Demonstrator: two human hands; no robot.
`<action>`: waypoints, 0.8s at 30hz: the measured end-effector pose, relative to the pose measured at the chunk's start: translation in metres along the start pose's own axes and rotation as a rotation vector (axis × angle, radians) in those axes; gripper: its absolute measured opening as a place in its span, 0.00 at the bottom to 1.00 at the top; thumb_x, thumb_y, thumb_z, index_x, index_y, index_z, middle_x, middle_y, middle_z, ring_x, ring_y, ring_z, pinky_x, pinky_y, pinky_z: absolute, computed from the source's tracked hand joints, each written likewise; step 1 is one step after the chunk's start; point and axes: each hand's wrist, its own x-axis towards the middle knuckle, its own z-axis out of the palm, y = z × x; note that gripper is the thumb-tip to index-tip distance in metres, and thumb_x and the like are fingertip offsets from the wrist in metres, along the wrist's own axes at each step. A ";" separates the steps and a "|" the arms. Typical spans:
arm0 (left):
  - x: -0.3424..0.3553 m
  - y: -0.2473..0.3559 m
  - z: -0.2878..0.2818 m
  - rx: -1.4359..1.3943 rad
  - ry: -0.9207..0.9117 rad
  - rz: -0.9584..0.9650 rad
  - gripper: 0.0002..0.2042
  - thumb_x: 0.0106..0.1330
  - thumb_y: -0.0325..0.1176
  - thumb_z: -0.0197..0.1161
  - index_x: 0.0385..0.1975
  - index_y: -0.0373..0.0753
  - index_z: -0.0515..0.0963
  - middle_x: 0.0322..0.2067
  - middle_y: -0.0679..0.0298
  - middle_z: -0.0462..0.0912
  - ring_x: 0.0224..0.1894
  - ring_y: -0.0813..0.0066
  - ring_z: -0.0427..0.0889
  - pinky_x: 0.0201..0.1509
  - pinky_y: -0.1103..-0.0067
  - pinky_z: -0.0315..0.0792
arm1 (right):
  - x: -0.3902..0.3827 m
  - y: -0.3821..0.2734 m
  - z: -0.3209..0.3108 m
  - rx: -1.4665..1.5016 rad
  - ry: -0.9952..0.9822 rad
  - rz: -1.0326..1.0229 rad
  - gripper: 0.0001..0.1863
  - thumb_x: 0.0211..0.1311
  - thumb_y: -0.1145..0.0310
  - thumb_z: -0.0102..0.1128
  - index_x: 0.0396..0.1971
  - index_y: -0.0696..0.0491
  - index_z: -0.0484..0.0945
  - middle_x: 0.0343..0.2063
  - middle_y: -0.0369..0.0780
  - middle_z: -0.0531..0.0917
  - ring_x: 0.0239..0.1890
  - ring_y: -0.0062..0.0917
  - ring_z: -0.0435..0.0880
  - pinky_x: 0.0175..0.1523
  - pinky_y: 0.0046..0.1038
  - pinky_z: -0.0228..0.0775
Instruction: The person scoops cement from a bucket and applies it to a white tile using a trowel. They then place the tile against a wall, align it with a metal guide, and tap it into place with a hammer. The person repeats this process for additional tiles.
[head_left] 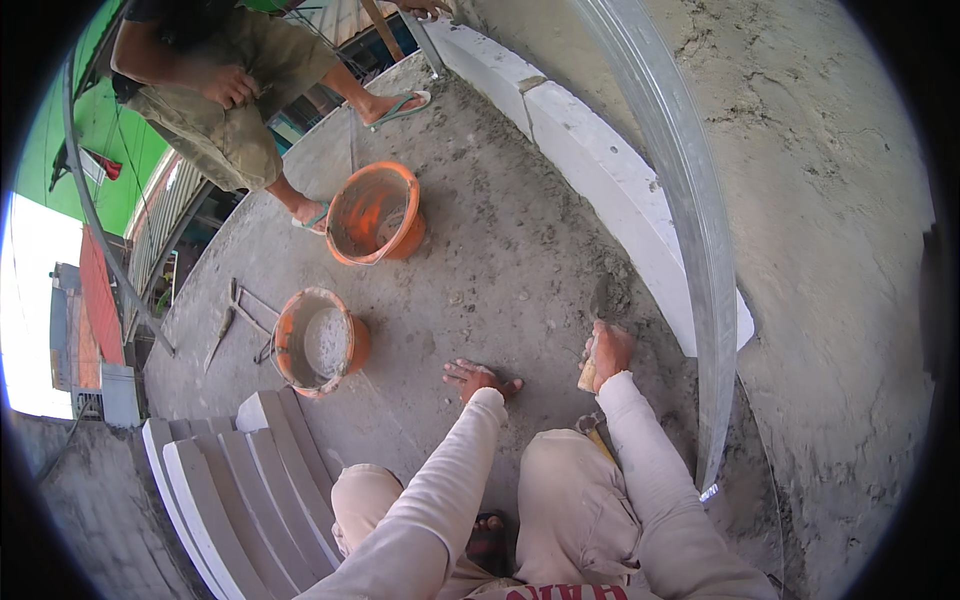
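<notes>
My left hand (480, 382) rests with its fingers spread on the grey, dusty concrete floor (470, 300), between my knees and the buckets. My right hand (611, 352) is closed round the pale wooden handle of a trowel (601, 298), whose dark blade is at the crumbly mortar along the foot of a long white moulding (620, 200) against the plastered wall (810, 250). A galvanised metal channel (690, 220) crosses over the moulding to the right of my hand. Beside my right knee lies a yellow tool (598, 440), partly hidden.
An orange bucket with pale mix (353, 342) and another orange bucket (405, 230) stand left of me. Metal tools (232, 315) lie beside them. White moulding pieces (260, 470) are stacked at lower left. Another person (215, 110) in sandals stands at upper left, near the slab's edge.
</notes>
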 end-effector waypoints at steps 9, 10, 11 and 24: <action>0.011 -0.004 0.012 0.012 0.030 -0.031 0.71 0.58 0.78 0.66 0.79 0.18 0.41 0.82 0.36 0.40 0.84 0.33 0.33 0.85 0.44 0.34 | 0.006 0.044 -0.067 -0.342 0.131 -0.254 0.18 0.70 0.60 0.64 0.27 0.60 0.77 0.20 0.43 0.79 0.23 0.33 0.82 0.30 0.41 0.78; 0.007 0.003 0.006 -0.001 0.039 -0.033 0.71 0.58 0.78 0.65 0.78 0.17 0.41 0.82 0.36 0.40 0.84 0.33 0.32 0.85 0.44 0.34 | 0.016 0.051 -0.080 -0.371 0.153 -0.316 0.18 0.70 0.60 0.64 0.28 0.62 0.78 0.22 0.46 0.82 0.25 0.38 0.85 0.35 0.44 0.79; 0.003 0.010 0.006 0.032 0.025 -0.018 0.71 0.58 0.78 0.65 0.78 0.16 0.41 0.82 0.36 0.40 0.84 0.33 0.32 0.85 0.44 0.34 | 0.019 0.061 -0.096 -0.419 0.216 -0.364 0.18 0.69 0.60 0.64 0.30 0.63 0.79 0.24 0.49 0.83 0.28 0.42 0.86 0.38 0.44 0.79; 0.024 -0.002 0.014 0.104 0.031 -0.071 0.73 0.54 0.82 0.65 0.79 0.20 0.40 0.83 0.39 0.41 0.85 0.35 0.36 0.85 0.46 0.37 | -0.107 0.066 -0.184 -0.819 0.283 -0.524 0.18 0.68 0.59 0.64 0.30 0.62 0.79 0.27 0.55 0.85 0.33 0.58 0.85 0.42 0.49 0.76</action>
